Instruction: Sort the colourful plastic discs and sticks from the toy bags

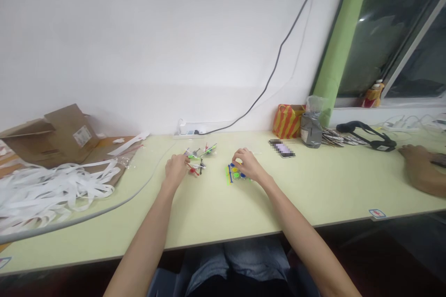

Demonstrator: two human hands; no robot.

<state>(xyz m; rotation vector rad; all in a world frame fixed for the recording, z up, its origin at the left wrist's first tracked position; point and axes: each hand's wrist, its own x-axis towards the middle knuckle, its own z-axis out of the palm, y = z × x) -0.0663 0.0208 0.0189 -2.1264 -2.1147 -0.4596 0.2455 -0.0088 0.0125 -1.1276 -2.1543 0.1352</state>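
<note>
My left hand (177, 168) is closed in a pinch at the end of a small red plastic piece (193, 171), beside a small black piece (201, 166). Just behind lie more small parts, green, white and red (209, 149). To the right, my right hand (246, 163) has its fingers curled together over a group of round pieces, among them a yellow disc (235, 170) and a green disc (236, 176). Its fingertips touch the group, and what they pinch is hidden. Thin blue and yellow-green sticks (230, 174) lie at the group's left side.
A phone (282, 148) lies behind my right hand. White strips (59, 195) and a cardboard box (66, 134) occupy the left. A power strip (190, 131) stands by the wall. At the right are a striped bag (287, 120), a black headset (365, 134) and another person's arm (423, 171).
</note>
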